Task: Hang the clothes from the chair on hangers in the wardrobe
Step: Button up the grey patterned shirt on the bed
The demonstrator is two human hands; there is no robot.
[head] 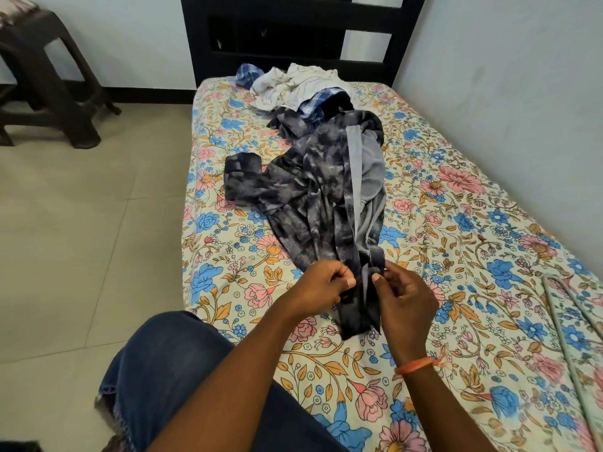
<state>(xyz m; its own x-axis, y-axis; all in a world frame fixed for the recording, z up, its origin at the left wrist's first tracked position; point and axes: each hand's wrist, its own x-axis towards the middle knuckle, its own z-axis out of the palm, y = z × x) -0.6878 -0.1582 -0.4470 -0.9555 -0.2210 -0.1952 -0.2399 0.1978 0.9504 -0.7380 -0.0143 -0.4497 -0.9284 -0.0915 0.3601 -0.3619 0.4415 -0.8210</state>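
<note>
Your left hand (pixel 321 287) and your right hand (pixel 403 296) both pinch the near end of the dark mottled garment (pixel 313 194), thumb and curled fingers closed on the bunched fabric, the two hands just beside each other with a narrow fold of cloth between them. The garment lies stretched lengthwise down the bed (pixel 489 256), on the floral bedsheet, its pale grey lining (pixel 368 168) showing along the right side and one sleeve end folded out to the left. At the far end it runs into the pile of clothes (pixel 293 84) near the black headboard (pixel 293 34), where white, blue checked and dark pieces are heaped together. The hangers (pixel 574 324) lie on the sheet at the right edge of the view, well apart from your hands; how many there are is hard to tell. An orange thread band (pixel 416 365) circles your right wrist. Your knee in blue denim (pixel 169 363) sits at the near edge of the bed. The dark plastic chair (pixel 49 76) stands on the tiled floor at the upper left, against the wall.
</note>
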